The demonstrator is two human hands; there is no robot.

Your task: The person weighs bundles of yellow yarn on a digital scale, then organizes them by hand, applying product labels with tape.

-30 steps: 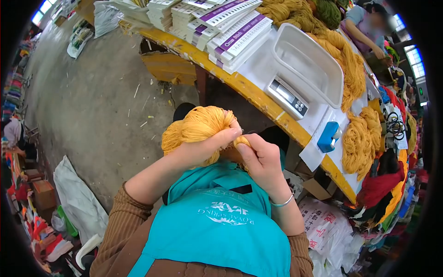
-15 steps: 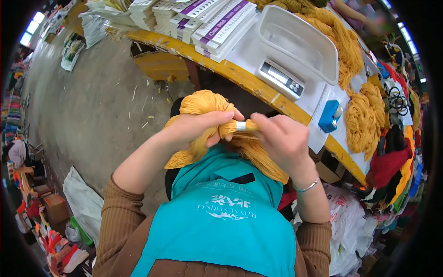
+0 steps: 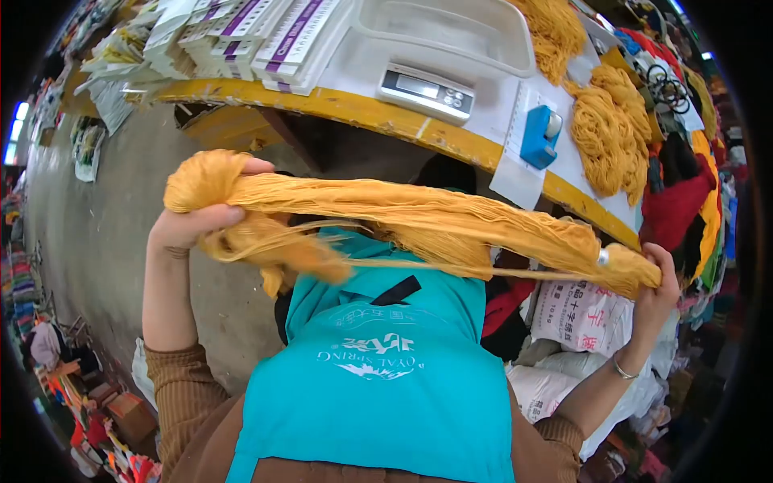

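Note:
A long hank of yellow-orange embroidery thread (image 3: 403,208) is stretched across my lap between both hands. My left hand (image 3: 189,224) is closed round its bunched, looped end. At the other end my right hand (image 3: 662,282) grips the thread just beyond a narrow white band (image 3: 603,257) wrapped round it. Loose strands hang below the hank, and a blurred bunch of thread dangles near my left hand. More of the same thread lies over the top of my teal apron (image 3: 378,354).
On the yellow-edged table (image 3: 354,117) are a digital scale (image 3: 427,92), a clear plastic tub (image 3: 451,36), a blue tape dispenser (image 3: 540,137), stacked printed cards (image 3: 294,40) and yellow thread bundles (image 3: 609,129). White printed bags (image 3: 584,314) lie at lower right.
My hands have moved far apart, left hand leftward and right hand rightward, drawing the thread out between them. The white band has travelled right with my right hand. The view has shifted too.

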